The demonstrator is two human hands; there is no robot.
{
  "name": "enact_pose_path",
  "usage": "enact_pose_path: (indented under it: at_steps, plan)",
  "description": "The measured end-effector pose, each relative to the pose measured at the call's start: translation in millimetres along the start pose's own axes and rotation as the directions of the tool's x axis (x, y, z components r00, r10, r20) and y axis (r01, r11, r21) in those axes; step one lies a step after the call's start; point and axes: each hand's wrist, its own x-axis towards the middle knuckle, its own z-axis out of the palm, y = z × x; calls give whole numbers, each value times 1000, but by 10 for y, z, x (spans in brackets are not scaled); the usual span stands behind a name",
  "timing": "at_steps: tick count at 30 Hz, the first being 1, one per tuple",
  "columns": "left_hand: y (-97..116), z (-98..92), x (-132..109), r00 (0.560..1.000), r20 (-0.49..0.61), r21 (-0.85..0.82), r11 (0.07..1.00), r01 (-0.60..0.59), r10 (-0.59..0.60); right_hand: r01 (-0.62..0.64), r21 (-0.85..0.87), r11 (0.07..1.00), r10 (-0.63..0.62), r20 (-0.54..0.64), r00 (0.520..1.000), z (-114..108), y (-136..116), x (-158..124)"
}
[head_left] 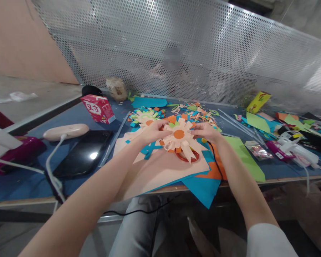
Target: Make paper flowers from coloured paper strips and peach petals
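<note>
A peach paper flower (187, 137) with an orange round centre is held up between my two hands over the table. My left hand (155, 131) pinches petals on its left side. On the opposite side, my right hand (206, 132) has its fingers closed on the petal edge. Behind the left hand lies a second paper flower (146, 116) with green, blue and orange strips. Under the held flower are peach paper sheets (171, 167) and scissors with a red handle (194, 156), partly covered by its petals.
Blue sheets (203, 189) hang over the front edge. A black phone or tablet (84, 153), a white cabled device (65, 132) and a pink box (98, 109) stand left. Paper scraps (198, 112) lie behind, green paper (242, 155) right. A perforated metal panel (139, 46) borders the back.
</note>
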Motion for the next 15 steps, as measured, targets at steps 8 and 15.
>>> enact_pose_path:
  at_steps: [8,15]
  plan:
    - [28,8,-6,1000,6,34,999,-9,9,21,-33,999,-18,108,994,138,-350,-593]
    - [-19,3,-17,1000,24,38,999,-3,2,-95,-378,921,281,474,834,-525,-432,-1803]
